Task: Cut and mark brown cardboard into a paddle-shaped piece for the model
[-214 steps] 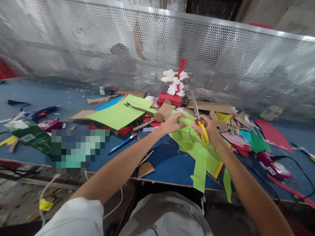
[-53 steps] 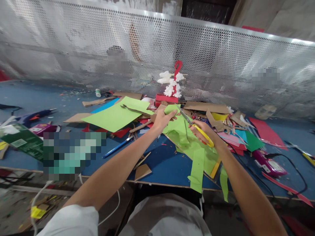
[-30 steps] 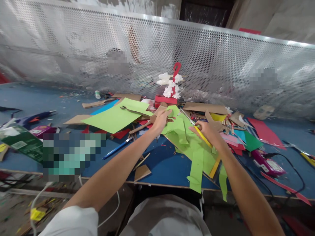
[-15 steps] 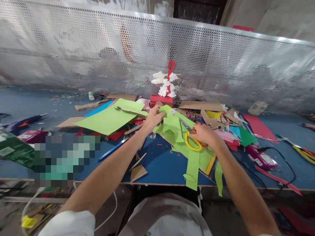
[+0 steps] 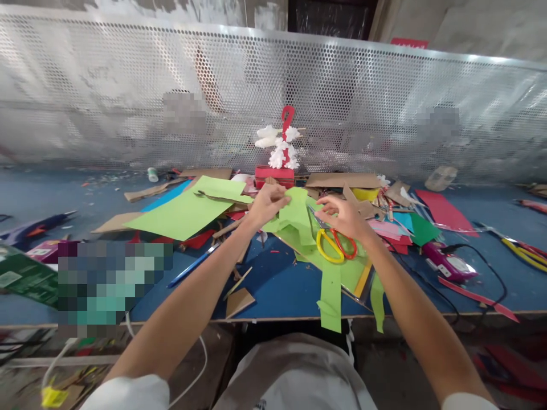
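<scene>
My left hand is closed on the edge of a light green paper piece, pinching it between thumb and fingers. A pair of scissors, with one yellow and one red handle loop, lies on the green paper scraps just below my right hand. That hand is open and holds nothing, its fingers apart and pointing toward the paper piece. Long green paper strips hang over the table's front edge. A larger light green sheet lies to the left of my left hand.
Behind my hands stands a red box with a red hook and white flower shapes. A perforated metal screen closes the back. A blue pen lies left, pliers and a purple box right. Cardboard scraps are scattered around.
My right hand has let go of the scissors, which now lie on the green paper. It has lifted slightly up and left. My left hand still pinches the paper piece.
</scene>
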Action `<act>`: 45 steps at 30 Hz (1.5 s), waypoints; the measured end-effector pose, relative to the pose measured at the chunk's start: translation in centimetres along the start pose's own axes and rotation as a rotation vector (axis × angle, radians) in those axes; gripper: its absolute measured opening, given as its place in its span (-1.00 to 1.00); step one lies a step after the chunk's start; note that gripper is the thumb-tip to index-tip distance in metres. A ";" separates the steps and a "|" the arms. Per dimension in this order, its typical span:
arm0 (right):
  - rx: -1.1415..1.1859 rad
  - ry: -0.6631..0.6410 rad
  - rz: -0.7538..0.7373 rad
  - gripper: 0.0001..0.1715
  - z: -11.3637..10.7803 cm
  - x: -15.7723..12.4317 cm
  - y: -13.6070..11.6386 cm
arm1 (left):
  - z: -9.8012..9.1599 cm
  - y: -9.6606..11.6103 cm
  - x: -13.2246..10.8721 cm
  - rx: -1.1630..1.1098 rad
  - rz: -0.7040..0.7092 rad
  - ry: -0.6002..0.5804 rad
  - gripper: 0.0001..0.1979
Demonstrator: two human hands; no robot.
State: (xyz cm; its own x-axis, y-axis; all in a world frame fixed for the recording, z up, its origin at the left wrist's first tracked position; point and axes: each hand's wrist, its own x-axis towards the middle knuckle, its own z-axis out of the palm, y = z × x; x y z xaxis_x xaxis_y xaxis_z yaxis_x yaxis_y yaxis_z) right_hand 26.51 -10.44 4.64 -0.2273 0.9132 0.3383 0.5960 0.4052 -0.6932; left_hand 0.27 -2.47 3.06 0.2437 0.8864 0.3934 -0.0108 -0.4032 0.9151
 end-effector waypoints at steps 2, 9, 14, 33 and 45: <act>0.080 0.028 -0.005 -0.54 0.9 0.2 -0.1 | 1.0 -0.1 -0.6 0.051 0.037 -0.130 -0.59; 0.240 0.081 0.057 -0.57 1.7 0.6 0.6 | -0.3 -0.1 0.2 0.149 0.195 -0.201 -0.78; 0.227 0.117 0.041 -0.54 1.7 0.9 1.3 | -7.3 -0.5 1.9 0.653 0.137 0.144 -0.61; 0.317 0.147 0.067 -0.49 1.5 1.3 1.3 | -12.1 -3.9 1.3 1.360 0.098 -0.042 -0.61; 0.347 0.266 -0.010 -0.36 0.2 0.5 -0.6 | -4.3 1.3 -0.2 1.357 0.506 -0.167 -0.59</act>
State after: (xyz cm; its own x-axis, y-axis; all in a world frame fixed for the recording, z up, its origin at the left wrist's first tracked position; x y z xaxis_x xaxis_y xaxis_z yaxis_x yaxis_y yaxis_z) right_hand 25.87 -10.18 5.08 0.0014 0.8843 0.4670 0.2899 0.4466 -0.8465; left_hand -4.00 -2.21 4.54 0.6005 0.5891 0.5407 0.7543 -0.6418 -0.1385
